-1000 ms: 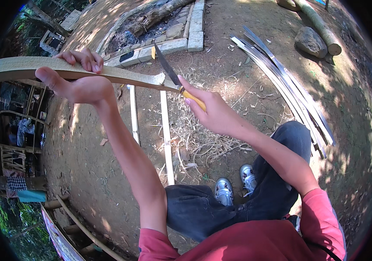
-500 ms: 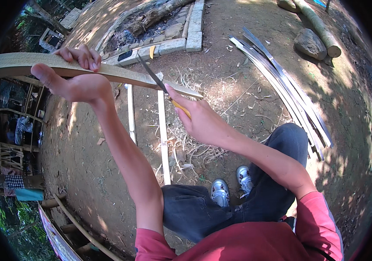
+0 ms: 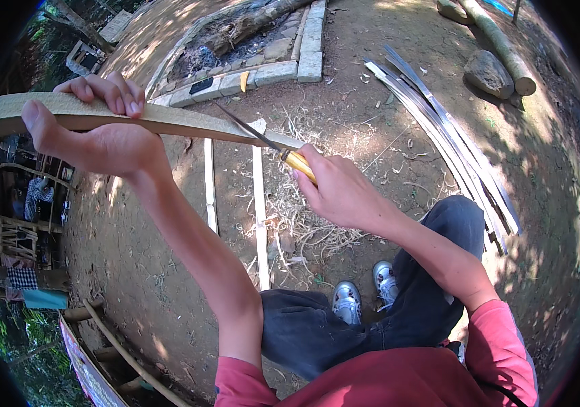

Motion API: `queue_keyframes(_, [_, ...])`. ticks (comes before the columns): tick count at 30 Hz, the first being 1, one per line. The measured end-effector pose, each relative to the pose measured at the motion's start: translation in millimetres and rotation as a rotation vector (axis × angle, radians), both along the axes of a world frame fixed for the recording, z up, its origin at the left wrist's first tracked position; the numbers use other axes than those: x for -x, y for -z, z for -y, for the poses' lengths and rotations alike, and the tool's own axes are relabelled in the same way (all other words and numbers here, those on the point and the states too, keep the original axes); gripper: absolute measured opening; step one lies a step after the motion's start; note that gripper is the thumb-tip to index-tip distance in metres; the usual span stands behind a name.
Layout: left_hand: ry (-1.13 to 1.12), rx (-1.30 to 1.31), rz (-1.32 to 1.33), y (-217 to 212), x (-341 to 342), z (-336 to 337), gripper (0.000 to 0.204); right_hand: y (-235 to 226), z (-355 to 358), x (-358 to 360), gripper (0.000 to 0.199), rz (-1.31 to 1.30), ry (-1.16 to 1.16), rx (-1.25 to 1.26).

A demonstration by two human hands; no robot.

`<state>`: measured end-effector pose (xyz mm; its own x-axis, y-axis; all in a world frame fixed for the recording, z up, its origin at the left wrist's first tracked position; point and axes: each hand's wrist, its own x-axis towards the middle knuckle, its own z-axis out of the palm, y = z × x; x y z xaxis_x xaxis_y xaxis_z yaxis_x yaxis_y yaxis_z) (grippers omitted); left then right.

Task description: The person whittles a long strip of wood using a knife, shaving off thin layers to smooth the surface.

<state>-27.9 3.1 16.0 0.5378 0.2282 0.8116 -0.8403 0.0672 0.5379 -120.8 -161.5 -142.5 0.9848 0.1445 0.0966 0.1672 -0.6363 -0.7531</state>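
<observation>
A long, pale bamboo strip [image 3: 195, 125] runs across in front of me, from the left rim to my right hand. My left hand [image 3: 117, 144] grips it from below, the fingers curled over its far edge and the thumb on the near side. In my right hand [image 3: 338, 188] is a knife [image 3: 298, 163] with a yellow handle and a dark, narrow blade. The blade crosses the strip near its right end, where a pale shaving [image 3: 258, 126] sticks up. My right hand hides the strip's tip and part of the handle.
Curled shavings [image 3: 320, 227] litter the ground below. Two pale strips [image 3: 261, 224] lie left of them, and a bundle of long strips [image 3: 449, 142] lies to the right. Farther off are a stone-edged fire pit [image 3: 273, 73], a rock [image 3: 488, 74] and a log [image 3: 496, 41].
The knife and my right hand have moved right and slightly down along the strip, and more of the yellow handle shows. My left hand sits slightly farther left and lower, still holding the strip.
</observation>
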Motion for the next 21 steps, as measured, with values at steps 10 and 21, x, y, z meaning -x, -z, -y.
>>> queue_keyframes(10, [0.066, 0.055, -0.046, -2.4, -1.3, -6.2, 0.057, -20.0, -7.2, 15.4, 0.026, 0.077, 0.035, -0.081])
queue_keyframes(21, [0.019, 0.017, -0.069, 2.8, 2.9, 7.8, 0.070, 23.4, -5.1, -7.9, 0.024, 0.076, 0.064, 0.089])
